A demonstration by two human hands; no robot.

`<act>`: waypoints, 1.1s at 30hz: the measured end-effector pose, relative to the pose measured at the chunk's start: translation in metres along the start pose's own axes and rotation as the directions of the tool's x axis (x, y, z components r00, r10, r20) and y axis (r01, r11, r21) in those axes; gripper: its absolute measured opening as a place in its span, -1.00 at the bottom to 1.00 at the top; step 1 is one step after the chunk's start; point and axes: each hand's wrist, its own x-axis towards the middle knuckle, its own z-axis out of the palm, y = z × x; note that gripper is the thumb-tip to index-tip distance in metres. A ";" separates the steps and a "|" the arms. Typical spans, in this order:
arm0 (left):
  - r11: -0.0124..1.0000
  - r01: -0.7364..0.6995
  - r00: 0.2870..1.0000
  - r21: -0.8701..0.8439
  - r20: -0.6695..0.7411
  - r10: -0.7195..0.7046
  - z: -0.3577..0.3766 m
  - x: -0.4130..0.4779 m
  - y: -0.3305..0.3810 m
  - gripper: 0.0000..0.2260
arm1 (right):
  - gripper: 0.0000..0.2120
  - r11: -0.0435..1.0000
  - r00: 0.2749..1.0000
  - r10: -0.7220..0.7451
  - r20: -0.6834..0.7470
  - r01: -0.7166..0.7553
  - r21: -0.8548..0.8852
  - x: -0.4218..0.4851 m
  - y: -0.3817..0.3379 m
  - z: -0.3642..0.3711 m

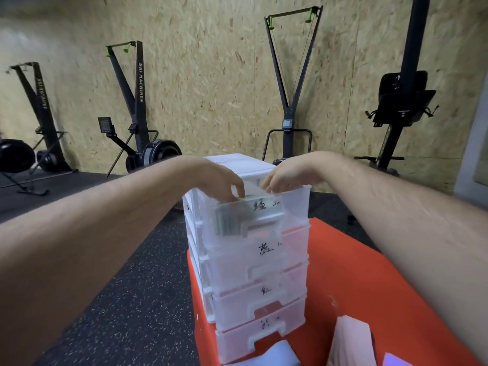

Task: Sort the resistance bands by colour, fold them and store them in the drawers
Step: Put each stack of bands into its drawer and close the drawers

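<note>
I see a white drawer tower standing on a red table. It has four drawers, and each has a black hand-written mark on its front. The top drawer is pulled out toward me, past the ones below it. Both of my hands reach over it. My left hand is at the left side of the top drawer, with its fingers dipping down inside. My right hand is at the right side, with its fingers bent over the drawer's edge. The drawer wall hides my fingertips, so I cannot tell if either hand is gripping something or only touching it. A green band lies folded inside the top drawer, at its front left. I see it through the cloudy plastic, just below my left hand. In front of the tower, close to me, a pale pink folded band sits on the red table. A pale blue thing lies right at the tower's foot. Behind the tower, black ski machines stand along a wood-chip wall.
</note>
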 end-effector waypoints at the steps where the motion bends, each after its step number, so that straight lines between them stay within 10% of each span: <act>1: 0.999 -0.006 0.997 -0.054 -0.079 0.001 0.001 -0.007 0.000 -0.69 | -0.78 0.997 0.988 -0.056 -0.144 0.063 0.046 -0.006 0.004 0.003; 4: 0.977 -0.104 0.883 -0.189 -0.468 0.003 0.027 -0.029 0.004 -0.80 | -0.82 0.951 0.737 -0.176 -0.652 0.298 0.081 -0.030 0.019 0.033; 7: 0.992 -0.127 0.571 0.017 -0.816 0.087 0.086 -0.048 0.015 -0.88 | -0.89 0.925 0.472 -0.263 -0.842 0.372 -0.080 -0.053 0.033 0.096; 12: 0.989 0.069 0.434 0.133 -0.896 0.091 0.162 -0.060 0.036 -0.80 | -0.74 0.964 0.551 -0.245 -0.797 0.223 -0.142 -0.043 0.047 0.158; 25: 0.989 0.125 0.697 -0.085 -0.701 -0.148 0.150 -0.026 0.019 -0.53 | -0.51 0.988 0.746 -0.136 -0.652 0.050 -0.148 0.003 0.015 0.147; 33: 0.997 0.004 0.644 -0.075 -0.763 -0.060 0.175 -0.051 0.045 -0.53 | -0.55 0.954 0.653 -0.295 -0.698 0.160 -0.254 -0.044 0.014 0.198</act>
